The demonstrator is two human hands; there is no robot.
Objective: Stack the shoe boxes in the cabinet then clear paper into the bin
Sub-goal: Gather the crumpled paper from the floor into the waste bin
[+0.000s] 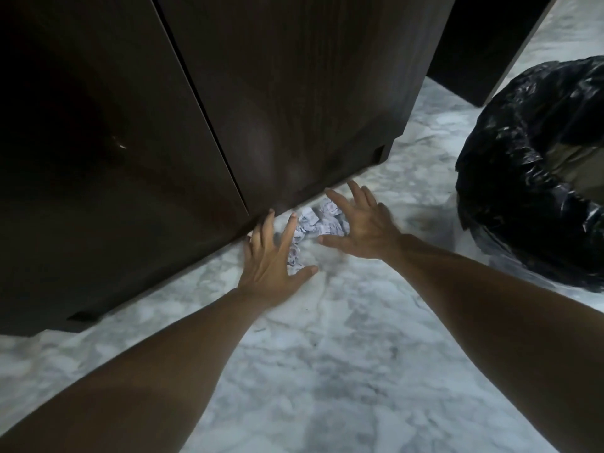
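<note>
Marble floor [327, 354], white with grey veining, fills the lower half of the view and runs up the right side past the furniture. Towering over it on the left is the dark wood cabinet [196, 109], both doors closed, a thin seam running down between them, its base meeting the floor along a slanted line. Over on the right edge sits the bin [536, 171], lined with a glossy black bag that spills loosely over the rim, its mouth facing up and partly cut off by the frame.

Now down to the action: two bare forearms reach in from the bottom corners toward the foot of the cabinet. The left hand [271, 259] is palm down, fingers fanned wide, fingertips right at the cabinet's bottom edge, thumb stretched out to the right. The right hand [362, 223] is just beside it, also splayed, fingers spread and lifted, thumb pointing back toward the left hand. Neither has closed on anything.

And between them, there it is: the crumpled paper [318, 220], a pale wad with faint print, lying on the floor tight against the cabinet base, bracketed by both hands and partly hidden under the fingers.
</note>
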